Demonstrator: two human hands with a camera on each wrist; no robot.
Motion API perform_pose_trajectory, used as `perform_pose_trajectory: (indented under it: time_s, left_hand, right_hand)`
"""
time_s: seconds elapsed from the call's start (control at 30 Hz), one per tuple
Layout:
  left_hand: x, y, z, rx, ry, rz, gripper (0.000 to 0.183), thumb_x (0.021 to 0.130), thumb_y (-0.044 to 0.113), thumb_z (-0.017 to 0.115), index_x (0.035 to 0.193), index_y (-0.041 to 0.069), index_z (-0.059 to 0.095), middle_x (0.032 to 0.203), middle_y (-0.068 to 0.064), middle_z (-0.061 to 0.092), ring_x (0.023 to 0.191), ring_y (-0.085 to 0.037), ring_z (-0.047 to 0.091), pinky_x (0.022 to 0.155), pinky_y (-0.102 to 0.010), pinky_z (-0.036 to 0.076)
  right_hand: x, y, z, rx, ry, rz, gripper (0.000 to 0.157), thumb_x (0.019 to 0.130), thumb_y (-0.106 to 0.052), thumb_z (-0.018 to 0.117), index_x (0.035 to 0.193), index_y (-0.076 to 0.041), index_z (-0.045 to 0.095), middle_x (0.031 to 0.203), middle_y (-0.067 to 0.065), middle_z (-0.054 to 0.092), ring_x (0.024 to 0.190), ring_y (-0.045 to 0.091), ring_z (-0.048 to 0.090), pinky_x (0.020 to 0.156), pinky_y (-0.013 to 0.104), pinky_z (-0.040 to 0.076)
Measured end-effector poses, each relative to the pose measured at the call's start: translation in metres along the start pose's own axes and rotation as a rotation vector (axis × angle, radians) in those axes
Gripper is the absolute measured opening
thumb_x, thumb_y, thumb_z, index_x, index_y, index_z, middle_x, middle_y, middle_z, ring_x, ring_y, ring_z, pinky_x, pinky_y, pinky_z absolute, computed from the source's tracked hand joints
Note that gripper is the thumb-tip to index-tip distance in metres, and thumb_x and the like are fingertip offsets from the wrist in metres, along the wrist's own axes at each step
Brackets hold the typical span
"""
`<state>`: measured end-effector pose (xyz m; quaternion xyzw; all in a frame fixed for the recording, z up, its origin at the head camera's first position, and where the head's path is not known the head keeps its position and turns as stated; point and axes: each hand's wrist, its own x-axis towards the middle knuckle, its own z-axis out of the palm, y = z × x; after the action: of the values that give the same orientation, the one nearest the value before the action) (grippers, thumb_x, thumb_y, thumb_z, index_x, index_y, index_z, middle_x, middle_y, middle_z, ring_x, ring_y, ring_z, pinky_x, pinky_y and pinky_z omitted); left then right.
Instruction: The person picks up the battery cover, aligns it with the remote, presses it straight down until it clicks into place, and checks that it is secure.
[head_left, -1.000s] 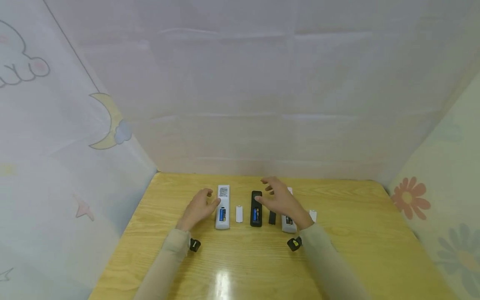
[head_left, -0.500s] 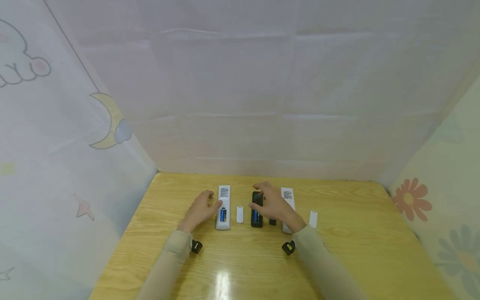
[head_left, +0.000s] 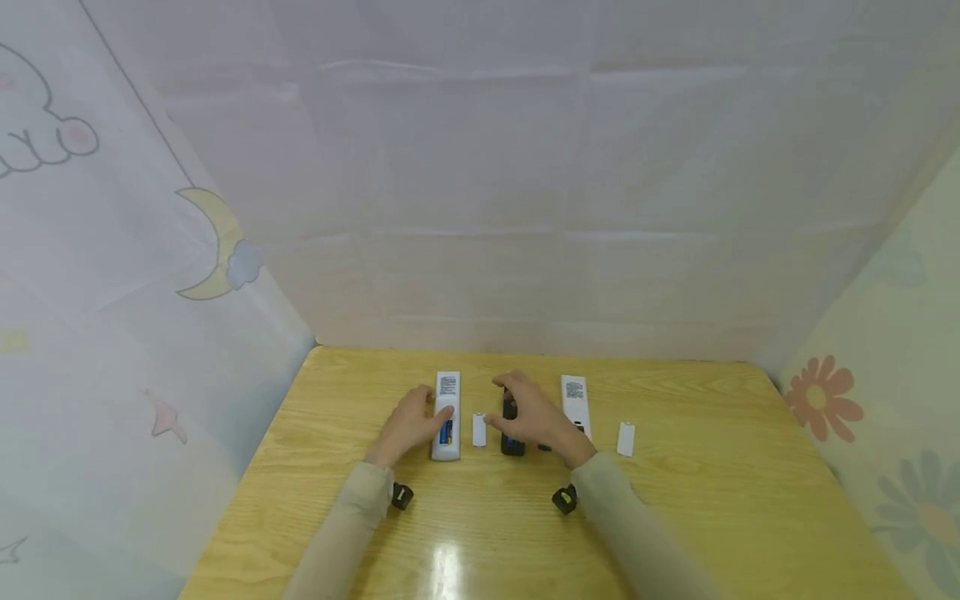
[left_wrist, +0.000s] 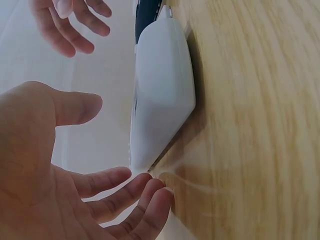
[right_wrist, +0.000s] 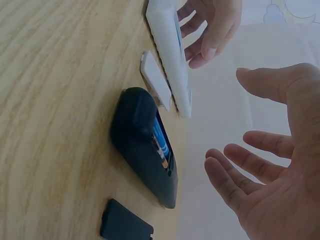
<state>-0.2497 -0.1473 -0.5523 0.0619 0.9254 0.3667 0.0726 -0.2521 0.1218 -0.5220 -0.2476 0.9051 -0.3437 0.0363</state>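
My left hand is at the left white remote control, which lies back up with blue batteries in its uncovered compartment. In the left wrist view its fingertips are right at the far end of that remote, and the thumb stands apart from it. Over the black remote reaches my right hand, fingers spread and relaxed, holding nothing. Its thumb tip overlaps the loose white battery cover in the head view. The right wrist view shows batteries inside the black remote.
Right of the black remote lie a black battery cover, another white remote partly behind my right hand, and a second white cover. All rest on a wooden table, with draped sheets behind and at the sides.
My right hand has moved left across the black remote toward the white cover, uncovering more of the right white remote. My left hand has shifted slightly right, onto the left white remote.
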Motion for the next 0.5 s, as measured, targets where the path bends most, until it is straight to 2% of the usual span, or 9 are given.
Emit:
perform_pose_trajectory:
  time_s: [0.1, 0.3, 0.5]
  left_hand:
    - [0.001, 0.001, 0.003, 0.005, 0.000, -0.013, 0.067, 0.103, 0.042, 0.069, 0.149, -0.003, 0.052, 0.145, -0.023, 0.060, 0.133, -0.039, 0.059, 0.113, -0.058, 0.050]
    - [0.000, 0.005, 0.009, 0.014, 0.016, -0.027, 0.066, 0.101, 0.042, 0.071, 0.146, -0.004, 0.054, 0.132, -0.019, 0.064, 0.111, -0.029, 0.064, 0.101, -0.052, 0.057]
    - [0.000, 0.011, 0.015, 0.056, 0.015, -0.058, 0.073, 0.099, 0.040, 0.073, 0.147, -0.009, 0.049, 0.130, -0.022, 0.060, 0.108, -0.031, 0.062, 0.099, -0.053, 0.058]
  right_hand:
    - [0.002, 0.001, 0.006, -0.004, -0.015, -0.008, 0.071, 0.097, -0.034, 0.079, 0.153, 0.000, 0.051, 0.141, 0.020, 0.059, 0.117, 0.034, 0.063, 0.096, 0.049, 0.057]
    - [0.001, 0.002, 0.014, 0.002, -0.050, -0.001, 0.072, 0.097, -0.031, 0.079, 0.154, 0.002, 0.050, 0.144, 0.021, 0.058, 0.119, 0.035, 0.063, 0.098, 0.049, 0.057]
    - [0.001, 0.000, 0.018, -0.024, -0.077, -0.012, 0.069, 0.099, -0.029, 0.078, 0.153, 0.003, 0.050, 0.147, 0.021, 0.056, 0.119, 0.032, 0.064, 0.097, 0.049, 0.059]
